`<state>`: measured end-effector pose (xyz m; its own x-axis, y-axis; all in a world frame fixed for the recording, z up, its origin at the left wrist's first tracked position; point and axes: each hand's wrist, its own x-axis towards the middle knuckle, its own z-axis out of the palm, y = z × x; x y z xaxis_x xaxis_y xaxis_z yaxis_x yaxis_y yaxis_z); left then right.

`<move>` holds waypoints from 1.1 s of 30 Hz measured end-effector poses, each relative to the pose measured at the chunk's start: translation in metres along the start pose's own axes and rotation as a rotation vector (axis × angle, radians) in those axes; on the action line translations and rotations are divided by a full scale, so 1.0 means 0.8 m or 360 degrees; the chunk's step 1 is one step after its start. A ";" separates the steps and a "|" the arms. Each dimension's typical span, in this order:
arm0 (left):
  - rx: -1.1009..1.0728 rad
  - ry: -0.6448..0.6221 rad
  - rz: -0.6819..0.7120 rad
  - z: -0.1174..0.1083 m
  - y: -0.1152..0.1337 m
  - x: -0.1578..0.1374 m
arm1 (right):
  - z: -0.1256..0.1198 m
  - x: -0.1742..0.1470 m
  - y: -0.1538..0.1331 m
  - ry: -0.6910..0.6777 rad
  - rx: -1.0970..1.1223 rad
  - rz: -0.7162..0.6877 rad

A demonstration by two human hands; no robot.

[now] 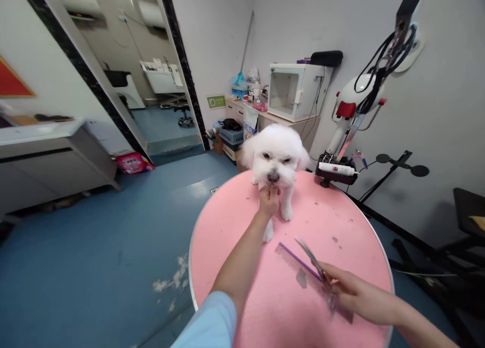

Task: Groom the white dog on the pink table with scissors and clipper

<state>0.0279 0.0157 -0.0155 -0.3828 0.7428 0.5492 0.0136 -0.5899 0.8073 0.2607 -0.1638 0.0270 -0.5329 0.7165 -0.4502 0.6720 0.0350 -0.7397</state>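
A fluffy white dog (279,148) stands on a round pink grooming table (220,237), facing me. Just under its muzzle, my left hand (268,201) is closed, gripping the dog by the chin. My right hand (346,287) is shut on a pair of grooming scissors (312,258), whose blades point up and left toward the dog's front paws. A purple-backed comb (299,261) with fine metal teeth is right beneath the scissors. Whether it lies on the table or touches my right hand I cannot tell, as that area is blurred.
A red and white dryer (346,108) on a stand rises behind the table's right side, beside a tool holder with a white clipper (336,168). A white cabinet (295,90) stands on a counter behind the dog. Fur clumps (176,277) lie on the blue floor.
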 end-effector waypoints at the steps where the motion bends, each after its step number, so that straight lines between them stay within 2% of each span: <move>1: -0.0005 -0.0016 -0.0023 -0.002 0.001 0.000 | -0.002 -0.003 0.002 0.0007 0.0005 0.0042; 3: -0.0017 -0.0058 -0.0058 -0.004 0.003 -0.002 | -0.002 -0.001 0.010 0.0144 -0.0192 0.0203; 6: -0.0042 -0.0060 -0.0111 -0.006 0.004 -0.009 | 0.009 0.015 0.031 0.0425 -0.0760 0.0494; 8: -0.0056 -0.0040 -0.0143 -0.006 0.004 -0.014 | 0.019 0.025 0.043 0.0427 -0.0999 0.0604; 10: -0.0072 -0.0043 -0.0155 -0.006 0.004 -0.017 | 0.028 0.031 0.052 0.0362 -0.1075 0.0599; 13: -0.0106 -0.0047 -0.0156 -0.007 0.006 -0.020 | 0.030 0.030 0.056 0.0323 -0.1044 0.0459; 15: -0.0135 -0.0026 -0.0172 -0.007 0.006 -0.021 | 0.014 0.028 0.050 0.0395 -0.1009 0.0328; 18: -0.0189 -0.0021 -0.0212 -0.007 0.005 -0.023 | -0.041 0.030 0.017 0.0800 -0.0982 -0.0005; 20: -0.0217 -0.0042 -0.0227 -0.007 0.004 -0.025 | -0.088 0.041 -0.023 0.1098 -0.1043 -0.0402; 22: -0.0236 -0.0059 -0.0226 -0.007 0.003 -0.027 | -0.132 0.058 -0.073 0.1236 -0.1218 -0.0784; 24: -0.0243 -0.0050 -0.0225 -0.009 0.002 -0.028 | -0.164 0.079 -0.119 0.1246 -0.1385 -0.0953; 27: -0.0237 -0.0050 -0.0267 -0.013 0.002 -0.030 | -0.188 0.100 -0.165 0.1005 -0.1526 -0.0994; 29: -0.0228 -0.0040 -0.0304 -0.015 0.002 -0.032 | -0.193 0.104 -0.176 0.0844 -0.1499 -0.1002; 33: -0.0227 -0.0005 -0.0327 -0.016 -0.001 -0.035 | -0.197 0.102 -0.178 0.0832 -0.1414 -0.0945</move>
<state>0.0272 -0.0086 -0.0347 -0.3613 0.8527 0.3773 -0.1947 -0.4647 0.8638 0.2024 -0.0003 0.1746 -0.7454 0.6152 0.2569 0.6217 0.7805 -0.0652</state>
